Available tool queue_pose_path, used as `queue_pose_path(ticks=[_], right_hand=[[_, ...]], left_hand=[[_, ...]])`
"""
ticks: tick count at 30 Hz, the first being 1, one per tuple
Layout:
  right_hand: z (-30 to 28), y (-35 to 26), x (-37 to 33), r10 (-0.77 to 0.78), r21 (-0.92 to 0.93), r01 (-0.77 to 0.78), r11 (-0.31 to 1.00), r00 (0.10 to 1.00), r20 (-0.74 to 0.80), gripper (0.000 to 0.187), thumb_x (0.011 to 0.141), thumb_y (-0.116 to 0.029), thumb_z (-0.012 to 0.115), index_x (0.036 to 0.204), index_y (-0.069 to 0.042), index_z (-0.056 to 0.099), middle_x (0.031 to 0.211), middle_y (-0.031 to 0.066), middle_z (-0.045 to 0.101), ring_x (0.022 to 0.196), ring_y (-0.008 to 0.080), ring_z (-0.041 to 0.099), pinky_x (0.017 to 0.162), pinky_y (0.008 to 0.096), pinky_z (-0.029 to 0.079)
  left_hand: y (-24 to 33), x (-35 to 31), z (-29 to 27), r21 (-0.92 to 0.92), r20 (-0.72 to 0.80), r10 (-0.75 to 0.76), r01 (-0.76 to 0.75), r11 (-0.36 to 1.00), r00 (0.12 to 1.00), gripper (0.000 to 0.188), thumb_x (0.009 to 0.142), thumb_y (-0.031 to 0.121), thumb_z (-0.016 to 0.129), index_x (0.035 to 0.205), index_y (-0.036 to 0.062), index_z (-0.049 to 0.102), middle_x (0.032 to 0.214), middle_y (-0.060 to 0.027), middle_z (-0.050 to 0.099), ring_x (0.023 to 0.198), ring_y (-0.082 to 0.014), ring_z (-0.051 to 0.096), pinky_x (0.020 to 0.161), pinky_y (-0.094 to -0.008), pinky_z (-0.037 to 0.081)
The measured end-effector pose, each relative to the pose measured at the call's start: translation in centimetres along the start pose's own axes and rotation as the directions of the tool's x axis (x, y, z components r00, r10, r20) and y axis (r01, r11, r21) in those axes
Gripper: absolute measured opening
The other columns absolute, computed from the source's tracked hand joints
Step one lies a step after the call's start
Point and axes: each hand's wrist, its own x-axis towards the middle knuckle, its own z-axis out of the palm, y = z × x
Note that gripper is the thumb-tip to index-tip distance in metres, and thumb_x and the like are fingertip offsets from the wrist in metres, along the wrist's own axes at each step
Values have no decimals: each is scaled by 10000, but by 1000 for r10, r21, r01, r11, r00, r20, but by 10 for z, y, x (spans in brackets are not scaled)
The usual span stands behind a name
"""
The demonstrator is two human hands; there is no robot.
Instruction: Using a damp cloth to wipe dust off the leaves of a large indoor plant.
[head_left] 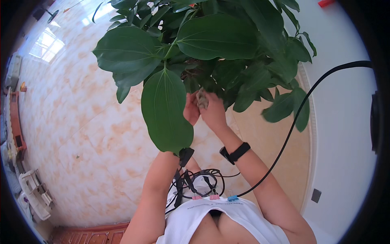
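A large leafy green plant (pixel 217 36) fills the upper middle, and both my hands reach in under its leaves. My right hand (pixel 214 110) is closed round a small crumpled greyish-beige cloth (pixel 202 100). Right beside it, close to the cloth, is my left hand (pixel 191 109). A big hanging leaf (pixel 166 112) covers part of my left hand and wrist, and its fingertips are lost among the foliage. Whether the left fingers grip a leaf or stem cannot be made out.
A black cable (pixel 294 122) arcs from the right to clips at my white shirt, with more cable coiled at my lap. The white wall (pixel 337 114) stands close on the right. Marbled floor tiles (pixel 89 154) spread leftward to wooden furniture (pixel 17 118).
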Motion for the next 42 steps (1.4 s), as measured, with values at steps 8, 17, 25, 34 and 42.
queue_pose_path(ticks=[8,17,25,34,42], right_hand=[[-40,-8,-44,102,371,-274,887,901,423,341,632,-139,576,959,-45,553,894,128,553,800,287,543,712,317,433],[-18,-17,32,-105,-115,88,989,984,-144,421,633,-107,575,1045,-72,498,1023,83,493,905,301,460,742,336,423],[-22,-13,2,72,86,-110,990,929,362,369,634,-136,580,983,-28,528,922,109,548,838,272,515,707,318,429],[-40,8,21,76,582,-722,375,650,756,271,679,-166,587,914,-33,560,860,51,585,799,154,554,704,273,442],[-81,28,68,203,834,-478,275,877,435,284,698,-130,580,948,-7,524,907,82,569,802,173,559,705,277,452]], left_hand=[[19,8,-17,140,107,-62,47,989,992,507,860,413,304,1169,16,367,1153,-71,438,1077,-199,385,924,-327,277],[6,26,-32,88,11,26,-27,996,1000,503,851,413,342,1196,46,330,1213,-68,363,1104,-221,359,920,-379,289],[13,16,-25,-128,95,-119,131,983,988,524,846,419,352,1197,30,337,1199,-127,389,1079,-239,403,904,-399,327],[-14,7,-93,-135,47,-194,199,971,980,519,867,412,282,1159,-6,373,1117,-166,463,1028,-262,459,884,-389,364],[-34,-10,-25,165,254,-384,352,921,887,263,847,190,398,1059,46,457,1021,-90,519,926,-220,516,777,-310,424]])
